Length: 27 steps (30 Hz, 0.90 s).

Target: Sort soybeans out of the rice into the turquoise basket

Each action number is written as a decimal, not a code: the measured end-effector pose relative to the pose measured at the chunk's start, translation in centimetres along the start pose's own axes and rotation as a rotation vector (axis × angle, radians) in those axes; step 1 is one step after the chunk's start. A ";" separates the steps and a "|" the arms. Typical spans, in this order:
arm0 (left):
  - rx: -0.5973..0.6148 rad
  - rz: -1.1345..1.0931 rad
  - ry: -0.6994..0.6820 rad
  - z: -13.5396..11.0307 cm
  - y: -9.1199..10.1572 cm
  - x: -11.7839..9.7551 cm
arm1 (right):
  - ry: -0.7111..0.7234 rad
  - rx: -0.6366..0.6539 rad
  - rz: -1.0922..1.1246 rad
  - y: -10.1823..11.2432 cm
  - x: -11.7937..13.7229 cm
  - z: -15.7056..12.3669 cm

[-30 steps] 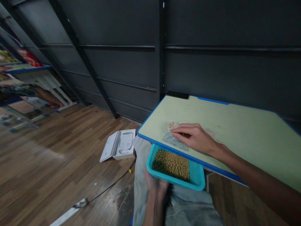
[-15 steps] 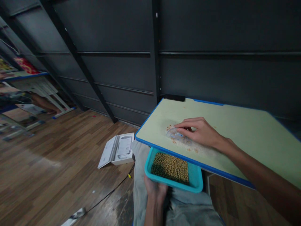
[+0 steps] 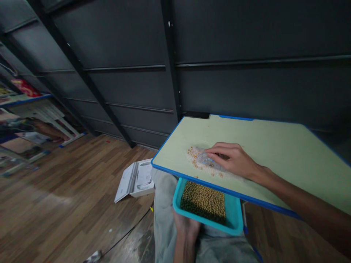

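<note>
My right hand [image 3: 233, 160] lies on the pale green table [image 3: 274, 146] near its front left corner, fingers pressed on a clear plastic protractor [image 3: 206, 159]. Small grains and white powder [image 3: 195, 156] are scattered around the protractor's tip. My left hand [image 3: 186, 226] holds a teal tray [image 3: 233, 215] from below, just under the table's blue front edge, over my lap. The tray is filled with yellowish beans [image 3: 204, 201], darker green ones along one side.
An open white box [image 3: 137, 179] lies on the wooden floor to the left, with a thin cable [image 3: 128, 223] nearby. A dark panelled wall [image 3: 219, 65] stands behind the table. Other tables and a person's arm show at far left [image 3: 46, 128].
My right hand slid the protractor away from the table's front edge, then back a little, gathering grains beside it. The tray stays under the edge. The view has shifted.
</note>
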<state>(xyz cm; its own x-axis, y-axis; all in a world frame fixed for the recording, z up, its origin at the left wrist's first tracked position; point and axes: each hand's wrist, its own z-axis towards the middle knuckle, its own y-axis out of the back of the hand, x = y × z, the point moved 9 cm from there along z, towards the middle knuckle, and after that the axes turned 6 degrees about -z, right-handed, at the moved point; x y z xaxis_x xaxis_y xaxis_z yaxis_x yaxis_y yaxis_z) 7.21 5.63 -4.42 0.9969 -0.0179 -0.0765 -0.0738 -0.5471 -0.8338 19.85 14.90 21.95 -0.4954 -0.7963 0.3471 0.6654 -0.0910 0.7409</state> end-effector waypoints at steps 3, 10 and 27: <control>0.005 0.011 -0.042 0.4 0.1 -1.0 | 0.009 0.010 0.001 -0.2 0.4 0.0; 0.029 0.009 -0.045 0.6 0.1 -1.3 | -0.018 0.051 -0.018 -0.8 0.5 0.1; 0.068 -0.078 -0.015 0.8 -0.4 -0.9 | -0.014 0.035 0.029 -2.4 0.8 0.0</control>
<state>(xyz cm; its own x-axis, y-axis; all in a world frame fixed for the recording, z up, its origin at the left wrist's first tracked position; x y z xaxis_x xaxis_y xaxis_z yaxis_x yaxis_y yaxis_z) 6.27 6.50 -4.48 0.9992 0.0349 -0.0174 0.0019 -0.4885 -0.8726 17.83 14.48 20.51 -0.4841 -0.7901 0.3761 0.6599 -0.0474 0.7499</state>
